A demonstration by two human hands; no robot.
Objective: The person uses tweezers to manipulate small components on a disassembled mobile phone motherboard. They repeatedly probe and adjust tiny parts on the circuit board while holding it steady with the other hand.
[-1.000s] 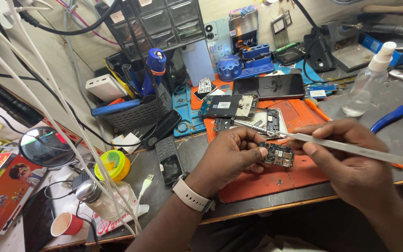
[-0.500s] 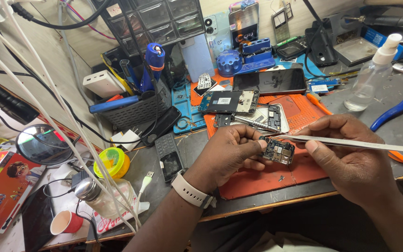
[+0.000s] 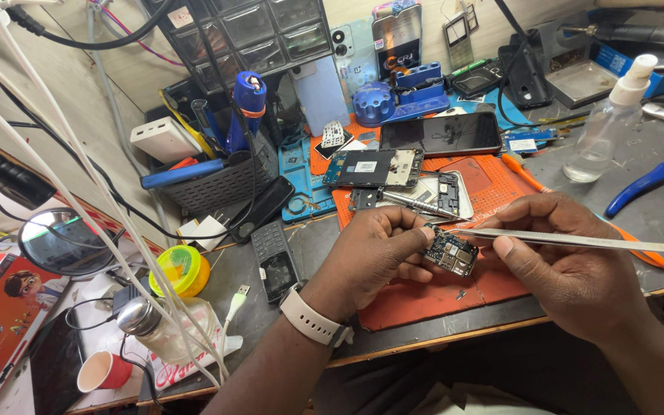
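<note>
Board work over orange mat (image 3: 424, 300), near desk's front edge.
Left hand (image 3: 370, 257) pinches small circuit board (image 3: 452, 254) by its left side; right hand (image 3: 570, 269) pinches tweezers (image 3: 570, 240), tips on the board's top edge.

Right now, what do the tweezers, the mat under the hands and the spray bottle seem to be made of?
Tweezers in the right hand: probably steel, given the bright silver sheen.
Mat: likely silicone or rubber, with a matte orange surface and moulded texture.
Spray bottle: apparently clear plastic, since liquid shows through it, with a white opaque nozzle.
</note>
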